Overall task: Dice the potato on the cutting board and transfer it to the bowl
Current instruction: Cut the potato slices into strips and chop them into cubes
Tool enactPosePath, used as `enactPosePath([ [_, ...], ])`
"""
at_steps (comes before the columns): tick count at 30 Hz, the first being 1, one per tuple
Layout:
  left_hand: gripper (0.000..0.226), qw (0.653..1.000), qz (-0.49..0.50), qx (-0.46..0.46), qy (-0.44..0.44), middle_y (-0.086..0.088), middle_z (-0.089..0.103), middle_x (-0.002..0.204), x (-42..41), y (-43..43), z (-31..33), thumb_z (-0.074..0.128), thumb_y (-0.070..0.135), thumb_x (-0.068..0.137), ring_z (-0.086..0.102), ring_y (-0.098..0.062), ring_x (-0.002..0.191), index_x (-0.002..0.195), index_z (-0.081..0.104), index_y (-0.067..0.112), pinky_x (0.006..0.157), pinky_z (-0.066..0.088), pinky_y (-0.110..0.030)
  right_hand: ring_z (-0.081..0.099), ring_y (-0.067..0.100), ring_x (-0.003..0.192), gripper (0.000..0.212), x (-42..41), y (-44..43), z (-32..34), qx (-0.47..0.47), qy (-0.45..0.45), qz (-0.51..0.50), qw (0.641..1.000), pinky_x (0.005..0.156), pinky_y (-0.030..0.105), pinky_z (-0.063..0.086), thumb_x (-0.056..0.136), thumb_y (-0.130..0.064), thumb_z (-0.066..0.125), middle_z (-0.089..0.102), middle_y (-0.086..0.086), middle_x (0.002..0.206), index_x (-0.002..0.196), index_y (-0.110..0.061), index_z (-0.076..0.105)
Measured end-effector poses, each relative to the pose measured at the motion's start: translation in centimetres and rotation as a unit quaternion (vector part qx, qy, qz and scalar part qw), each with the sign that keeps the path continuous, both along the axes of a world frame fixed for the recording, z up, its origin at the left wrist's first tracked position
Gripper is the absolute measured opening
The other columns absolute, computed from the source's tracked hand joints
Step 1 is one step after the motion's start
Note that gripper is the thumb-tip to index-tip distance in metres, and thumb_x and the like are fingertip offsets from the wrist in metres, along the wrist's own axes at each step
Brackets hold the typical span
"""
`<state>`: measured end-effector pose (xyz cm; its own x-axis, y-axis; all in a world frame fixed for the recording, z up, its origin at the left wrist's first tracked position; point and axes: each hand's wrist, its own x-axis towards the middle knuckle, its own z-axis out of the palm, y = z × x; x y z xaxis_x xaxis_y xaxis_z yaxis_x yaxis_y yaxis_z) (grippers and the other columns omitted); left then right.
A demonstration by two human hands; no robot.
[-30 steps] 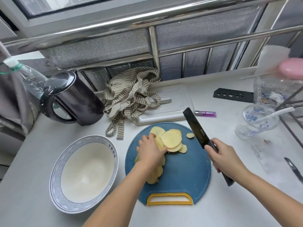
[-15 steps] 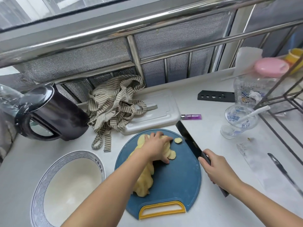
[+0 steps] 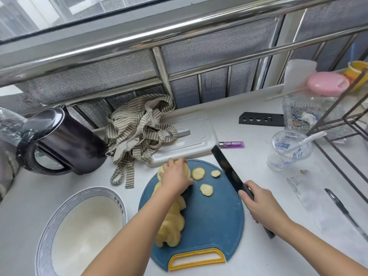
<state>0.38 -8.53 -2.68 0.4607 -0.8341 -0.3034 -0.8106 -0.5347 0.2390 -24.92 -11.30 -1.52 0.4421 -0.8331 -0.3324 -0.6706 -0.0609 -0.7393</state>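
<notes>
A round blue cutting board (image 3: 215,220) with a yellow handle lies on the white counter. Potato slices (image 3: 172,224) lie in an overlapping row along its left side, and three loose slices (image 3: 206,189) sit near the middle and back. My left hand (image 3: 175,178) rests palm down on the far end of the row, its fingers curved over the slices. My right hand (image 3: 258,204) grips the handle of a black knife (image 3: 227,170), whose blade points away over the board's right edge. The white bowl (image 3: 47,232) with a blue patterned rim stands left of the board.
A black kettle (image 3: 65,144) stands at the back left, beside a striped cloth (image 3: 137,132) and a white board (image 3: 191,136). A purple lighter (image 3: 232,144), a plastic cup (image 3: 289,150), a jar with a pink lid (image 3: 310,108), a wire rack (image 3: 338,124) and another knife (image 3: 344,210) lie to the right.
My left hand has slid to the far end of the potato row, spreading the stacked slices; three slices now lie loose to its right. The knife has stayed off to the right.
</notes>
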Motion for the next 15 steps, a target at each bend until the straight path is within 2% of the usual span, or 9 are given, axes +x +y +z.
enactPosePath([
  [2, 0.065, 0.999, 0.034, 0.025, 0.018, -0.008, 0.034, 0.134, 0.7, 0.1, -0.2, 0.071, 0.037, 0.078, 0.036, -0.034, 0.125, 0.134, 0.039, 0.031, 0.101, 0.038, -0.048, 0.046, 0.014, 0.044, 0.019, 0.0, 0.1, -0.1, -0.003, 0.002, 0.004, 1.000, 0.051, 0.040, 0.049, 0.097, -0.028, 0.050, 0.051, 0.000, 0.057, 0.080, -0.021, 0.048],
  [5, 0.072, 0.998, 0.001, 0.044, 0.050, -0.009, 0.030, 0.142, 1.4, 0.3, -0.8, 0.069, 0.043, 0.081, 0.032, -0.036, 0.128, 0.142, 0.032, 0.034, 0.102, 0.039, -0.045, 0.044, 0.010, 0.043, 0.019, 0.2, 0.1, -0.1, -0.009, 0.002, 0.011, 1.000, 0.051, 0.035, 0.047, 0.097, -0.027, 0.050, 0.051, -0.002, 0.057, 0.080, -0.020, 0.048],
  [10, 0.102, 0.993, -0.021, -0.010, 0.119, -0.012, 0.019, 0.155, 2.4, 2.0, 0.4, 0.073, 0.056, 0.076, 0.021, -0.032, 0.143, 0.154, 0.013, 0.028, 0.114, 0.025, -0.041, 0.045, 0.010, 0.045, 0.018, 0.5, 0.3, 0.2, -0.014, 0.000, 0.028, 1.000, 0.050, 0.031, 0.045, 0.098, -0.026, 0.050, 0.053, 0.000, 0.060, 0.081, -0.019, 0.049],
  [13, 0.104, 0.989, -0.059, -0.056, 0.121, -0.008, 0.017, 0.155, 2.8, 4.7, 1.8, 0.076, 0.057, 0.070, 0.017, -0.027, 0.143, 0.152, 0.020, 0.025, 0.116, 0.020, -0.039, 0.046, 0.014, 0.048, 0.018, 0.7, 0.4, 0.4, -0.016, 0.001, 0.042, 0.999, 0.051, 0.033, 0.046, 0.098, -0.027, 0.050, 0.054, 0.002, 0.062, 0.083, -0.017, 0.049],
  [15, 0.100, 0.987, -0.097, -0.082, 0.102, -0.006, 0.023, 0.150, 2.7, 7.2, 2.2, 0.077, 0.058, 0.068, 0.021, -0.023, 0.139, 0.148, 0.029, 0.023, 0.115, 0.023, -0.035, 0.046, 0.015, 0.048, 0.018, 0.7, 0.6, 0.4, -0.020, 0.002, 0.052, 0.998, 0.052, 0.035, 0.047, 0.097, -0.027, 0.050, 0.054, 0.002, 0.062, 0.084, -0.016, 0.050],
])
